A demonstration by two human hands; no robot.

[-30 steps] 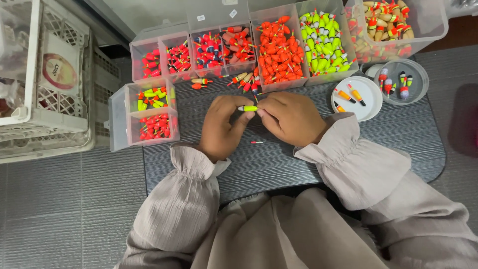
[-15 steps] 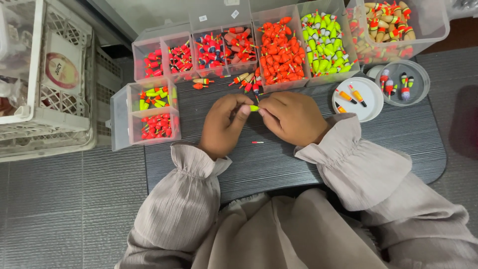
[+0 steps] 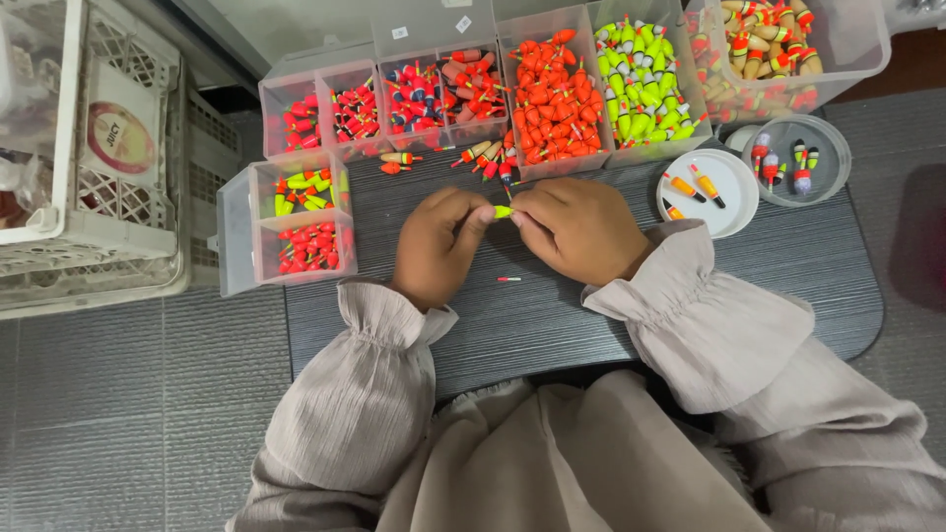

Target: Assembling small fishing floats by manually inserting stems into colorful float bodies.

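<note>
A small yellow-green float (image 3: 504, 211) was held pinched between the fingertips of both hands, just above the dark grey surface (image 3: 788, 286) and near its middle. The left hand (image 3: 441, 244) was closed on the float's left end, and the right hand (image 3: 579, 229) was closed on its right end, knuckles upward. A tiny red-and-green piece (image 3: 508, 279) was laid loose on the surface just below the hands. A few loose floats (image 3: 485, 158) were scattered just above the hands, beside the boxes. Along the far edge were ranged clear plastic boxes: one of orange floats (image 3: 554, 103), one of yellow-green floats (image 3: 642, 84), and one of tan and red floats (image 3: 764, 49). A small two-compartment box (image 3: 304, 219) of green and red floats was set at the left. A white round lid (image 3: 724, 192) with orange floats and a clear round dish (image 3: 813, 167) were placed at the right. A white plastic crate (image 3: 89, 148) was seen on the floor at far left.
</note>
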